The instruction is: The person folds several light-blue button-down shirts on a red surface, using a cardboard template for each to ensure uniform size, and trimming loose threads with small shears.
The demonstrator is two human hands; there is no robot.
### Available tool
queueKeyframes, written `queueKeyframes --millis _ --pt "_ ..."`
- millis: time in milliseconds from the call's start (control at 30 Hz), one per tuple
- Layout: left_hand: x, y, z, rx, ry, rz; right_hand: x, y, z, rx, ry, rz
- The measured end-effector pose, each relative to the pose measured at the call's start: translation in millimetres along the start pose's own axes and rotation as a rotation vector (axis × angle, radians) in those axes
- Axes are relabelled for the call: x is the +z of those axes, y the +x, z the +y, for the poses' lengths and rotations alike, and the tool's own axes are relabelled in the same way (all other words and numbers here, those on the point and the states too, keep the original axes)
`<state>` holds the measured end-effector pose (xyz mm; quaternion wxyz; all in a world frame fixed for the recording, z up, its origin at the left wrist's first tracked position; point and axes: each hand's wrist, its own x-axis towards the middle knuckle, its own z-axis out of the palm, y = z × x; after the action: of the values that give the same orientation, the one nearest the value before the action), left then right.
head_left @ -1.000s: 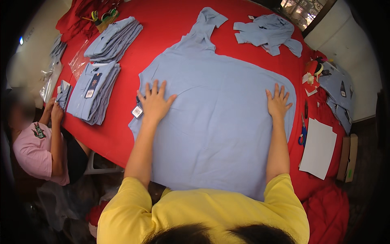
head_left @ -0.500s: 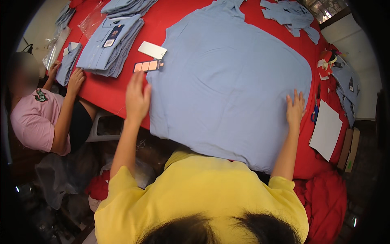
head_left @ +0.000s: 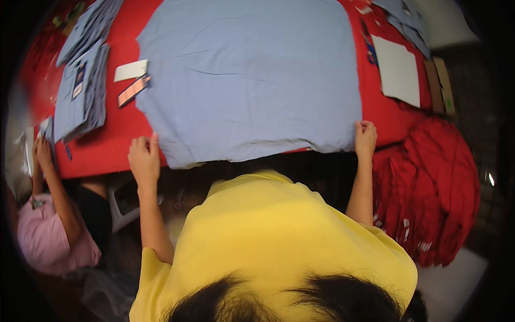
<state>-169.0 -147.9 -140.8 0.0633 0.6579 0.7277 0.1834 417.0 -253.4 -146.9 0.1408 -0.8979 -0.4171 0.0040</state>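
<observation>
A light blue shirt point(head_left: 252, 80) lies spread on the red-covered table point(head_left: 120, 142), its lower edge toward me. Beside its lower left corner is my left hand point(head_left: 145, 161), open, with loosely bent fingers and the thumb apart. My right hand point(head_left: 366, 140) is closed at the lower right corner, its bent fingers pinching the shirt's edge. An orange-and-dark tag point(head_left: 133, 92) touches the shirt's left side, and a white card point(head_left: 130, 71) lies just beyond it.
Folded blue shirts point(head_left: 72, 107) are stacked at the left, near a co-worker in a pink top point(head_left: 56, 236). White sheets point(head_left: 397, 70) and blue-handled scissors point(head_left: 371, 53) lie at the right. Red cloth point(head_left: 429, 188) is heaped at the right table edge, near cardboard point(head_left: 442, 86).
The view has shifted nearer the table's front edge. My hands have moved down the shirt's sides to its lower corners. My right hand has closed on the edge.
</observation>
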Motion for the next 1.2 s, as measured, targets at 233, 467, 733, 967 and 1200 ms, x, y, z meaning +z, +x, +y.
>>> queueKeyframes --millis 233,467,733,967,1200 --pt "-1 15 17 -0.205 -0.796 -0.192 -5 -46 2 0.115 0.081 0.149" --pt "-19 15 -25 -0.294 -0.945 -0.361 14 -46 31 0.114 0.228 0.135" --pt "-36 30 -23 0.067 -0.747 -0.499 -1 -44 -2 0.012 0.059 0.309" --pt "1 65 -51 -0.070 -0.557 -0.037 39 -38 -46 -0.234 0.039 0.188" --pt "7 53 21 0.305 -0.252 -0.008 42 -3 -56 -0.206 -0.113 0.224"
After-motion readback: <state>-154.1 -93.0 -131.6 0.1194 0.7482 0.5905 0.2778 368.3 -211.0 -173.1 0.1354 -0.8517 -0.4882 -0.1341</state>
